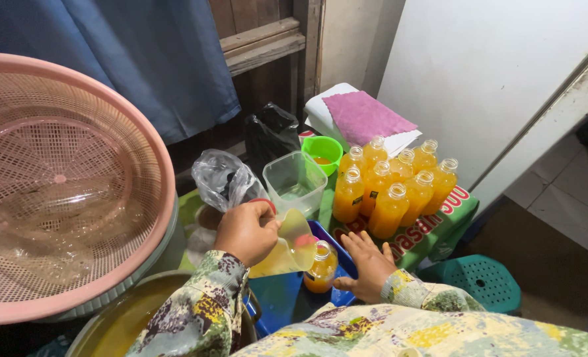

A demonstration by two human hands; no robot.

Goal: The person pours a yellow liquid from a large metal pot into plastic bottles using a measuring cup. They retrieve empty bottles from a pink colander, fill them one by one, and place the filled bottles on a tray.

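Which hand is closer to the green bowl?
Left. The left hand, holding a tilted jug, is nearer the green bowl; the right hand rests lower, farther away.

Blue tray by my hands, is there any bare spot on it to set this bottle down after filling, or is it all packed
The blue tray is bare toward you, left of the bottle being filled. The green stool at right is also free. The box top is crowded with filled bottles; beyond stand the clear tub and green cup.

Pink basket point(76, 165) crowding left, filled bottles point(393, 185) blocking ahead (tightly grouped), seemingly free floor point(538, 238) right
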